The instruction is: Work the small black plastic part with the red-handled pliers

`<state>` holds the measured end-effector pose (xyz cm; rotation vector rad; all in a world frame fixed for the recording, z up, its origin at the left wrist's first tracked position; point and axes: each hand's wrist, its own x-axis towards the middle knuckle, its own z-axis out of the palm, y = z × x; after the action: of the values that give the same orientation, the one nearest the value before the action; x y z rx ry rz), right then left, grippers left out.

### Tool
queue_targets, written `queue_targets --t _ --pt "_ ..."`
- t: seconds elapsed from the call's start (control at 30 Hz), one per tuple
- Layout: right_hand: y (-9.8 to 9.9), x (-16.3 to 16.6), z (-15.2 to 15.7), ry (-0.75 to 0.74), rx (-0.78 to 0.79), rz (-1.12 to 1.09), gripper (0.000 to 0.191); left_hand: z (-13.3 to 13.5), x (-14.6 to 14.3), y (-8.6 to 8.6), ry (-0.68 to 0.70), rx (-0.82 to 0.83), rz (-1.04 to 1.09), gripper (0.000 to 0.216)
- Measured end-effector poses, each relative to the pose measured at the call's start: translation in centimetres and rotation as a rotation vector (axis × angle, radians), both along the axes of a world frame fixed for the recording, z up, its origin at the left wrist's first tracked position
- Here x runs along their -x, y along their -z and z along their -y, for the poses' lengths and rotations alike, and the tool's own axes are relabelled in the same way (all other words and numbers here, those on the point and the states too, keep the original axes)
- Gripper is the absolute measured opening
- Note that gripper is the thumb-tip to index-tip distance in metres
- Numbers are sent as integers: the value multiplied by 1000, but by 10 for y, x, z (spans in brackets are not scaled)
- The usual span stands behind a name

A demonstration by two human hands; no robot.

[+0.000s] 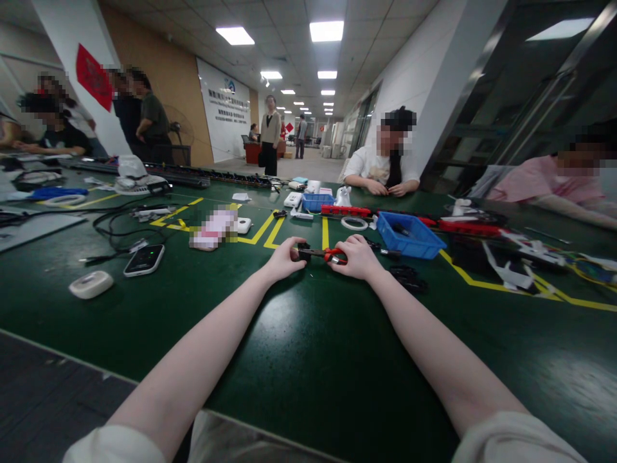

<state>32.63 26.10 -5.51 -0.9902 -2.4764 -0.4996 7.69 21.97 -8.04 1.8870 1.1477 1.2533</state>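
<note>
My left hand is closed around a small black piece, whose exact kind I cannot make out. In my right hand is a pair of scissors with red-and-black handles. The grey blades point left and meet the black piece, or lie right against it. Both hands are just above the green table, near its middle. Beside my right wrist lies a bundle of black cable, partly hidden by my forearm. Tiny light scraps rest on the table below the blades.
A blue bin with dark items stands right of my hands; a smaller blue bin is farther back. On the left lie a phone-like device, a white round case and dark cables. A co-worker sits opposite.
</note>
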Motion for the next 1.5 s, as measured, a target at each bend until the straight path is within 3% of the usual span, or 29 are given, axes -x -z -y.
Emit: queue_targets --t 0.33,0.53,0.9,1.5 --pt "2 -1 -2 -19 25 28 35 -4 2 4 22 55 -50 70" --pt "2 -1 -3 -21 22 38 33 -5 4 7 27 -45 -165 77" --pt "4 -3 -4 -42 -47 38 34 2 -1 1 -155 -134 -296 63" --pt "2 -1 -2 -52 38 43 33 -2 1 7 -108 -115 -372 60"
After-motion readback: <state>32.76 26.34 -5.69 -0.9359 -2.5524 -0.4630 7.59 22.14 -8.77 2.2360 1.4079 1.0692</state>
